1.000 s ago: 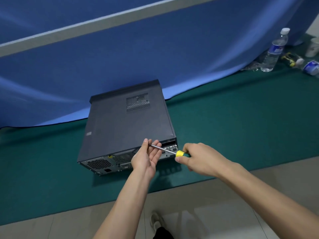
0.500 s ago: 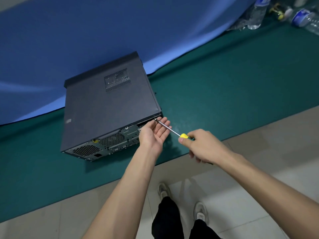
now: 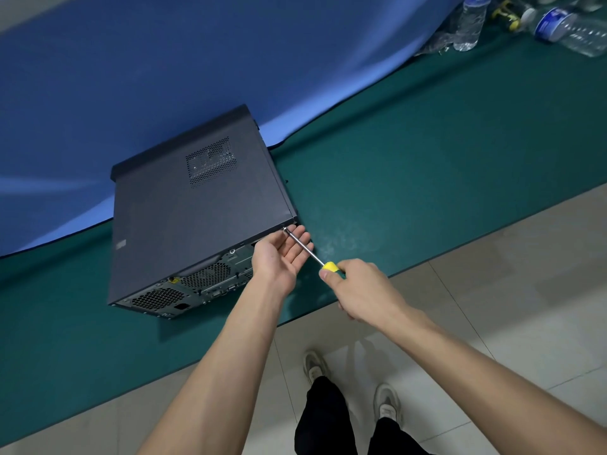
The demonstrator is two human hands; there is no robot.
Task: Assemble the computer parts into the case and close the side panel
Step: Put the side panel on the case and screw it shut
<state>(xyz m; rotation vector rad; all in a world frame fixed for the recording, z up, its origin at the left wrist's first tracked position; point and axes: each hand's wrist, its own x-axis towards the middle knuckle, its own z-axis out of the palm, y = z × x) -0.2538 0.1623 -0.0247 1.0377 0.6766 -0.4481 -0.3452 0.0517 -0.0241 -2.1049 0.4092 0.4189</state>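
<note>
A dark grey computer case (image 3: 197, 218) lies on its side on the green mat (image 3: 427, 165), its side panel on top and its rear ports facing me. My right hand (image 3: 358, 287) grips the yellow-and-green handle of a screwdriver (image 3: 307, 249). The shaft's tip sits at the case's rear right corner, just under the panel's edge. My left hand (image 3: 279, 254) is palm-up with straight fingers beneath the shaft, touching it near the tip.
A blue cloth (image 3: 164, 77) hangs behind the case. Plastic water bottles (image 3: 469, 21) stand and lie at the far right of the mat. Tiled floor (image 3: 492, 307) lies in front of the mat, with my shoes (image 3: 387, 405) on it.
The screwdriver tip moved from the middle of the rear edge to the rear right corner, my left hand moving with it. The camera tilted down and came closer.
</note>
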